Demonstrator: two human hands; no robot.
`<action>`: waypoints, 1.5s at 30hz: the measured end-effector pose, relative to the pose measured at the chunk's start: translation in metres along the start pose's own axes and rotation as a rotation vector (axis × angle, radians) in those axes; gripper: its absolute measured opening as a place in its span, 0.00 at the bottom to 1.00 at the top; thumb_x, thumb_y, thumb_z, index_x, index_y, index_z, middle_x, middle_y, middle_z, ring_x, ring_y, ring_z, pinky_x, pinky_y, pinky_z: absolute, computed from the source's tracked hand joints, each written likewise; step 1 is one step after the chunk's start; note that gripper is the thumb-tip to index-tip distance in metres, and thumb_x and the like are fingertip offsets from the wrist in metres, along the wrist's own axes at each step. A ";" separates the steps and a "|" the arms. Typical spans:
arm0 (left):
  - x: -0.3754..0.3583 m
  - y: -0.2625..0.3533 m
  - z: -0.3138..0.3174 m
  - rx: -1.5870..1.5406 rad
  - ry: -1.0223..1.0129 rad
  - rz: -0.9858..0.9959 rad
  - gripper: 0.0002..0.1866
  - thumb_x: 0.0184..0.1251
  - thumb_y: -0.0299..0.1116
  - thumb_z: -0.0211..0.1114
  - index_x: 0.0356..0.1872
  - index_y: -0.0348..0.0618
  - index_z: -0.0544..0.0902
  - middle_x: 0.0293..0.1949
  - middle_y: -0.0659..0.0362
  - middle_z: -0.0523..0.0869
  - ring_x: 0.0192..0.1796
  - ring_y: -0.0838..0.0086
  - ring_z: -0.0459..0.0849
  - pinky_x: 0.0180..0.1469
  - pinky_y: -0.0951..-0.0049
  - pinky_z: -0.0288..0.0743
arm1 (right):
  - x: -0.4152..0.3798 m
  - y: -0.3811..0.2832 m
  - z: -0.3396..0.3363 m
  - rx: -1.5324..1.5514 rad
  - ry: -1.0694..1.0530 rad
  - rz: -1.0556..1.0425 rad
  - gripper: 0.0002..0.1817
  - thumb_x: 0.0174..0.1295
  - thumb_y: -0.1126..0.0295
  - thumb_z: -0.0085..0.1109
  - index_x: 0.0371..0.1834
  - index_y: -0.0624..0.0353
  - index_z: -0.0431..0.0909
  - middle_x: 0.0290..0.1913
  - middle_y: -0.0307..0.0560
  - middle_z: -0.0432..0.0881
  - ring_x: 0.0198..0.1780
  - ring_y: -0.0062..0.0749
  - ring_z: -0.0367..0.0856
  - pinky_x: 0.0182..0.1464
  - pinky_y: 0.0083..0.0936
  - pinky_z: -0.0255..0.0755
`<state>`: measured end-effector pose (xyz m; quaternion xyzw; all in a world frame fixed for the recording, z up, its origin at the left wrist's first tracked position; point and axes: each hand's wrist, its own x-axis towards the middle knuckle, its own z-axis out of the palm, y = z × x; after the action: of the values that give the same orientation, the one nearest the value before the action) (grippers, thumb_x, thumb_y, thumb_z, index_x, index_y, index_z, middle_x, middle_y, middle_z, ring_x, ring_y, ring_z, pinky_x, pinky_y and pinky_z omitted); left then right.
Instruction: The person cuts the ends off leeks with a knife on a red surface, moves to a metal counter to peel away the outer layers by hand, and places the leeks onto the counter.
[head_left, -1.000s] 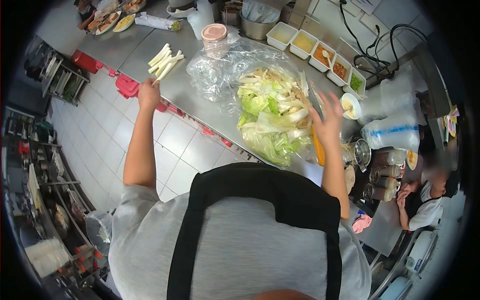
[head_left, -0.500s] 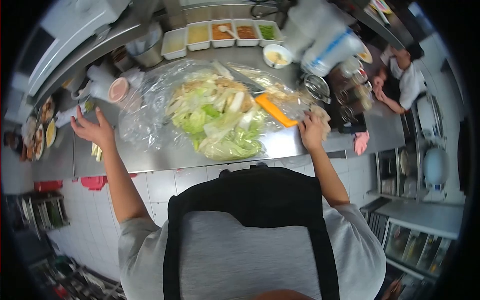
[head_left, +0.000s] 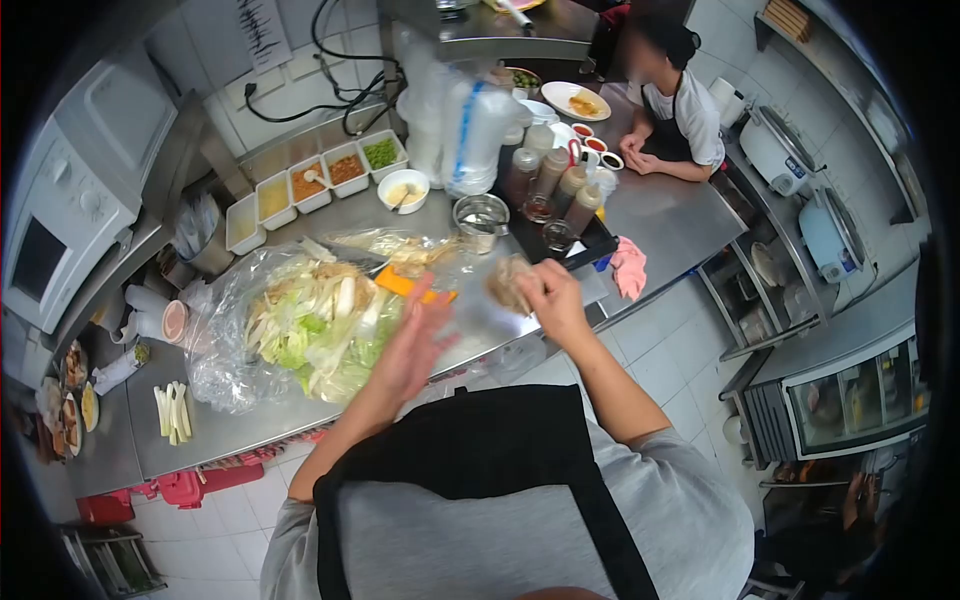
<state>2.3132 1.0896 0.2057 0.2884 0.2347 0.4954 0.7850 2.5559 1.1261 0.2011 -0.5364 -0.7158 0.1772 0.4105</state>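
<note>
My right hand (head_left: 552, 298) grips a crumpled beige cloth (head_left: 510, 284) above the steel counter near its front edge. My left hand (head_left: 414, 345), slightly blurred, has its fingers spread and holds nothing; it is in front of the orange knife handle (head_left: 398, 284). The knife lies on a clear plastic bag (head_left: 218, 370), its blade pointing away to the left. Chopped cabbage (head_left: 318, 318) is heaped on or in that bag, left of my left hand. A metal bowl (head_left: 481, 222) stands beyond the cloth.
White containers of toppings (head_left: 346, 170) line the back. Sauce bottles (head_left: 570, 188) stand in a black tray at the right, beside a pink cloth (head_left: 628, 268). White stalks (head_left: 173, 413) lie at the left. Across the counter is another person (head_left: 668, 110), hands together.
The view has turned to the right. My left hand has come from the far left to beside the knife handle. My right hand has lifted the beige cloth off the counter.
</note>
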 end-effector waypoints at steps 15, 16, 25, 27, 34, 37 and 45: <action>0.078 -0.185 0.042 0.544 0.068 -0.073 0.09 0.71 0.34 0.49 0.40 0.41 0.75 0.39 0.56 0.80 0.39 0.72 0.80 0.41 0.68 0.75 | -0.100 0.053 -0.060 0.009 -0.108 -0.063 0.19 0.37 0.71 0.71 0.35 0.54 0.75 0.46 0.48 0.69 0.52 0.48 0.68 0.52 0.42 0.61; 0.084 -0.165 0.041 1.046 -0.041 0.065 0.11 0.68 0.36 0.53 0.44 0.41 0.75 0.40 0.52 0.80 0.41 0.65 0.81 0.45 0.64 0.75 | -0.103 0.058 -0.067 0.005 -0.101 -0.072 0.26 0.39 0.72 0.72 0.45 0.53 0.73 0.48 0.51 0.68 0.52 0.49 0.70 0.52 0.39 0.65; 0.159 -0.082 -0.005 2.132 0.000 0.536 0.25 0.49 0.25 0.60 0.54 0.44 0.76 0.61 0.46 0.66 0.60 0.45 0.65 0.61 0.55 0.62 | -0.278 0.158 -0.128 -0.205 0.196 0.613 0.30 0.49 0.66 0.66 0.57 0.62 0.68 0.54 0.59 0.72 0.52 0.51 0.73 0.54 0.38 0.70; 0.170 -0.095 -0.013 2.088 -0.015 0.641 0.26 0.46 0.24 0.59 0.53 0.45 0.77 0.60 0.46 0.67 0.59 0.46 0.67 0.59 0.55 0.64 | -0.388 0.164 -0.133 -0.324 0.010 1.090 0.28 0.45 0.64 0.70 0.50 0.62 0.73 0.42 0.58 0.79 0.44 0.48 0.78 0.48 0.36 0.73; 0.181 -0.095 -0.010 2.238 -0.037 0.409 0.17 0.46 0.27 0.59 0.41 0.41 0.82 0.46 0.46 0.77 0.49 0.52 0.74 0.52 0.58 0.68 | -0.628 0.151 -0.068 -0.415 -0.093 1.424 0.29 0.46 0.47 0.68 0.46 0.54 0.76 0.38 0.58 0.82 0.45 0.51 0.80 0.48 0.38 0.74; 0.193 -0.095 -0.028 2.119 -0.177 0.572 0.15 0.54 0.27 0.54 0.42 0.38 0.82 0.46 0.47 0.79 0.48 0.54 0.77 0.50 0.61 0.71 | -0.641 0.134 -0.055 -0.144 0.118 1.752 0.29 0.45 0.44 0.67 0.44 0.54 0.78 0.40 0.56 0.82 0.45 0.49 0.80 0.49 0.36 0.74; 0.173 -0.111 0.175 2.203 -0.133 0.603 0.14 0.60 0.30 0.63 0.45 0.35 0.77 0.49 0.49 0.79 0.49 0.55 0.77 0.51 0.62 0.70 | -0.705 0.167 -0.086 0.293 0.072 1.988 0.28 0.56 0.46 0.59 0.48 0.59 0.76 0.35 0.48 0.82 0.28 0.37 0.81 0.26 0.38 0.78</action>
<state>2.5679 1.1708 0.2418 0.8899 0.4209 0.1723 -0.0343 2.7885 0.5264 -0.1432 -0.8397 0.0983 0.5096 0.1598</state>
